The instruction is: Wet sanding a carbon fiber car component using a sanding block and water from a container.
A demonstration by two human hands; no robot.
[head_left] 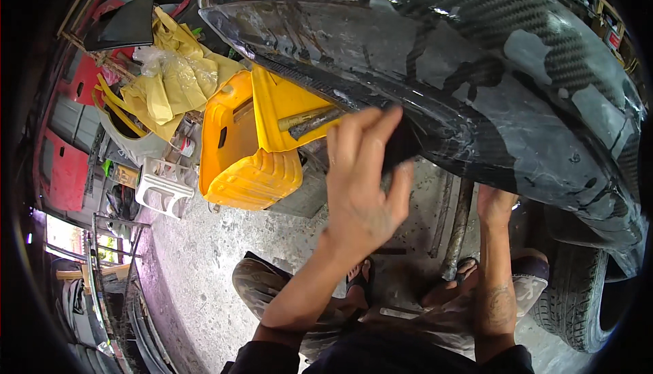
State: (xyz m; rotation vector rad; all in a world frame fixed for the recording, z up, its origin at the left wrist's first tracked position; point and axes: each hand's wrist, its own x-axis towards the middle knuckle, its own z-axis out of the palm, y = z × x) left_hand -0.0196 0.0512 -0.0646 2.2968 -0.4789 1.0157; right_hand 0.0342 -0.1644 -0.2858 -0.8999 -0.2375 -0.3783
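Observation:
A large carbon-fibre car body panel (449, 68) with a glossy dark weave and dull grey patches spans the upper right. My left hand (364, 176) is raised at its lower edge, fingers bent around a black pad (404, 144) that lies against the panel; motion blurs the fingertips. The pad's exact kind cannot be made out. Below the panel's lower edge, my right hand (496, 205) reaches up with its fingers hidden behind the panel, so its grip does not show.
A yellow plastic crate (252, 180) stands left of my left hand, near a white stool (165, 187). Beneath the panel is a worn metal stand leg (459, 231). A tyre (575, 299) lies at lower right. Red car doors (62, 170) lean at far left.

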